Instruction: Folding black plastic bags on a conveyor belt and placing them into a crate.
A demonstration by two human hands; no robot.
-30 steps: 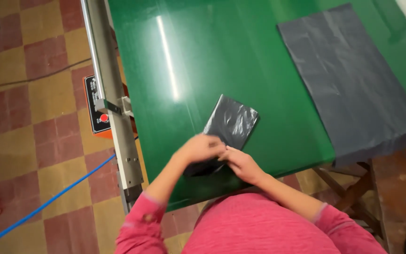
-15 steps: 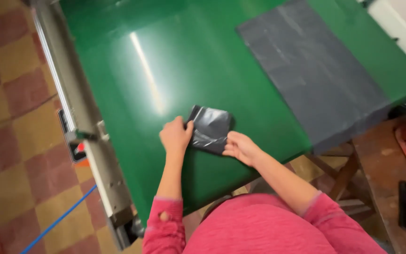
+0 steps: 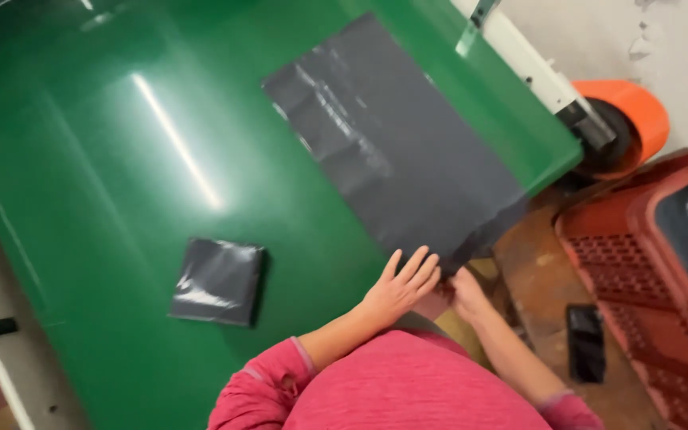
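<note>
On the green table (image 3: 121, 159), both hands — left hand (image 3: 398, 288), right hand (image 3: 465, 291) — pinch the grey plastic sheet's (image 3: 392, 143) near edge.

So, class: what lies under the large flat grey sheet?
The grey sheet lies flat on the green table; both hands meet at its near edge. Anything beneath it is covered.

Worn on the head, looking steeply down and slightly tilted over the pink-sleeved arms onto the green desk (image 3: 161, 119), near enough that the hands, left hand (image 3: 398, 288) and right hand (image 3: 465, 293), sit low in frame, with floor and a red crate (image 3: 639, 263) at right.
</note>
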